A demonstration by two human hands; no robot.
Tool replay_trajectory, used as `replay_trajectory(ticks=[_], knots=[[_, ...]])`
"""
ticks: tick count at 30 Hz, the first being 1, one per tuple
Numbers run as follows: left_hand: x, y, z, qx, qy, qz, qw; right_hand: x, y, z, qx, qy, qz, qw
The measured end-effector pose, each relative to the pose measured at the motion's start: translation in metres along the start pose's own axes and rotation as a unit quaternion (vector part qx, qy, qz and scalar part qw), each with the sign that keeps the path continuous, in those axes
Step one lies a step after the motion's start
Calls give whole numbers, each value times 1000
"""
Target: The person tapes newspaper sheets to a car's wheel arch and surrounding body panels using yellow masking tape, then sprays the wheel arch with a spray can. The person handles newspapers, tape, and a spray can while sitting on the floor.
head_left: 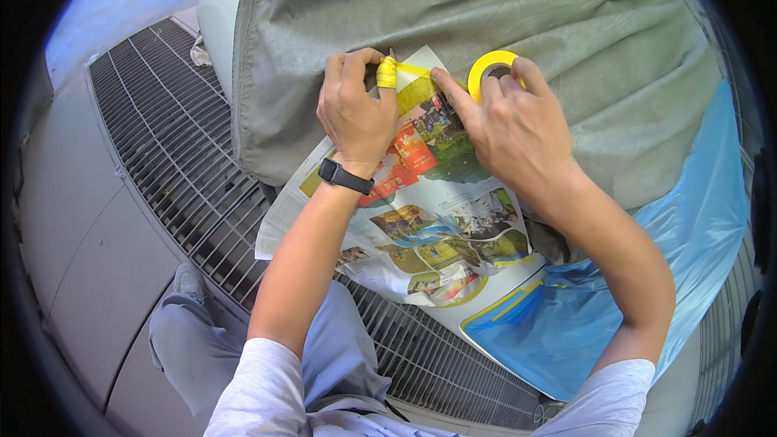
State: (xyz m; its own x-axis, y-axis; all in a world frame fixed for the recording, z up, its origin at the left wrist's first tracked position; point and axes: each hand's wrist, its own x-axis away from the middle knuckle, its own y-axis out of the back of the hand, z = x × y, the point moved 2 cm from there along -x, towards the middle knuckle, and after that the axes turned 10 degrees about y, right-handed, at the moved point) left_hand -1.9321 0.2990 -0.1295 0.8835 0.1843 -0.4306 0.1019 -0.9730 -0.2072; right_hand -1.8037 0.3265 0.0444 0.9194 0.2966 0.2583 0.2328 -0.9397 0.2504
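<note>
Left hand (pixel 354 109) curls by tape strip (pixel 414 70); we can't tell grip. Right hand (pixel 518 128) curls round tape roll (pixel 477 70): looks light, sticky, best held by rim. Paper (pixel 453 193) seems thin.

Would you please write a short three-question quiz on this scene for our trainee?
1. True or false: the yellow tape roll is at the left hand.
2. Where is the dark watch? (a) left wrist (b) right wrist (c) on the paper
3. Fill the gap: to the right of the printed paper, the plastic sheeting is ____.

Key: 1. False, it is at the right hand; 2. a; 3. blue.
</note>
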Motion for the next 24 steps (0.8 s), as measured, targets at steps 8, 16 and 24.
replay_trajectory(ticks=[8, 16, 24], knots=[[29, 16, -26, 8, -136, 68, 988, 0, -1, 1, -54, -35, -18, 998], [57, 3, -51, -87, -102, 204, 970, 31, -5, -19, -129, -127, -39, 983], [58, 2, -58, -76, -103, 192, 973, 19, 50, 17, -12, 8, -269, 963]])
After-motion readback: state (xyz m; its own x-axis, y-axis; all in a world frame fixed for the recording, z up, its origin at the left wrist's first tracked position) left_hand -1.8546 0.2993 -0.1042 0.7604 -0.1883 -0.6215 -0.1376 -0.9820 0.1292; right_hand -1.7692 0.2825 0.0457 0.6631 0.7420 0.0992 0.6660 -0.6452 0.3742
